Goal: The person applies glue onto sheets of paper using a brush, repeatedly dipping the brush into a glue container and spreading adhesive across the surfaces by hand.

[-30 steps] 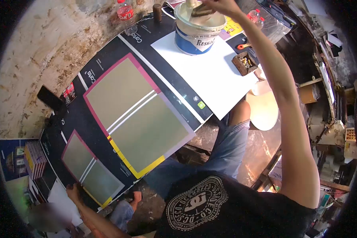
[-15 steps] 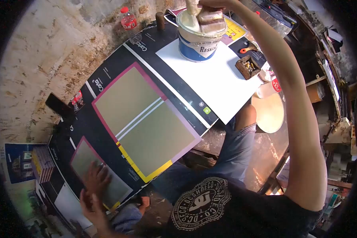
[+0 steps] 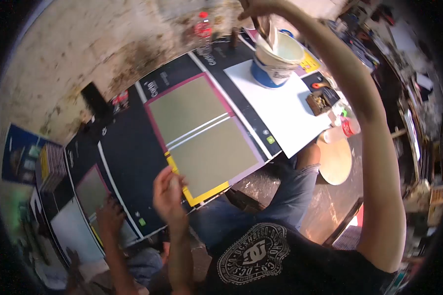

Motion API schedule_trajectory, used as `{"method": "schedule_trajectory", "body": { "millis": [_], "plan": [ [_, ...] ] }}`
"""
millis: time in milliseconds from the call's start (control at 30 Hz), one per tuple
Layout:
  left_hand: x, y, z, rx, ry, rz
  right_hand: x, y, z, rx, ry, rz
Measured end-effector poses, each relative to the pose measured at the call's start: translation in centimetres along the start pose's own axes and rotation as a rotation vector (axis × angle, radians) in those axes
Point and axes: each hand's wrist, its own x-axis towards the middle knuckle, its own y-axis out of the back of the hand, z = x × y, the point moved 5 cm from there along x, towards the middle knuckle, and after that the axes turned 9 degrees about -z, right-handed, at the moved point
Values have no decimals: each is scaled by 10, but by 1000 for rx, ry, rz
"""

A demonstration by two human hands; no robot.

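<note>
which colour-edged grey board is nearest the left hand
The larger grey board with pink, lilac and yellow edges, beside the left hand; the smaller grey board is by another person's hand.

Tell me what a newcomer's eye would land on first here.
Probably the blue-and-white bucket near the top, with the right hand holding a brush at its mouth. The bright white sheet beneath it would compete. Next comes the large greyish panel in the middle, edged in pink, lilac and yellow.

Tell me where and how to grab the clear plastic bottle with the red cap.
Grip the bottle around its red label, probably best from the side away from the wall: its round body stands upright and the wall rises close behind.
</note>
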Motion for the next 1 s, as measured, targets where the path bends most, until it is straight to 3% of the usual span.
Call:
{"method": "schedule_trajectory", "body": {
  "millis": [67, 133, 200, 300, 333, 367, 433, 500, 533, 600, 667, 700, 800, 1000],
  "plan": [
    [11, -11, -27, -79, -62, -57, -32, -19, -88, -135, 75, -217],
    [17, -18, -46, -40, -105, -37, -29, -73, -117, 237, 324, 300],
    [21, -20, -60, 41, -80, -31, -48, -108, -160, 455, 524, 353],
    [16, -23, -61, 191, -177, 42, -73, -167, -179, 706, 440, 218],
    [16, -21, -64, 261, -221, 47, -58, -212, -152, 763, 250, 4],
    [15, -20, -66, 247, -209, 50, -79, -201, -136, 731, 95, -103],
    [14, -18, -68, 243, -203, 66, -107, -190, -98, 758, 12, 23],
    [15, -19, -66, 272, -208, 79, -145, -167, -77, 907, 86, 230],
    [17, -18, -68, 275, -181, 94, -165, -166, -71, 1185, -120, 224],
    [17, -18, -71, 291, -113, 107, -196, -157, -87, 1330, -188, 259],
    [15, -20, -65, 299, -100, 88, -210, -165, -124, 1333, -42, 347],
    [15, -20, -63, 325, -94, 77, -215, -170, -145, 1253, -154, 251],
    [15, -19, -64, 399, -98, 94, -219, -197, -186, 927, -16, 202],
    [16, -19, -68, 434, -156, 119, -252, -196, -104, 729, -238, 149]
  ]
}}
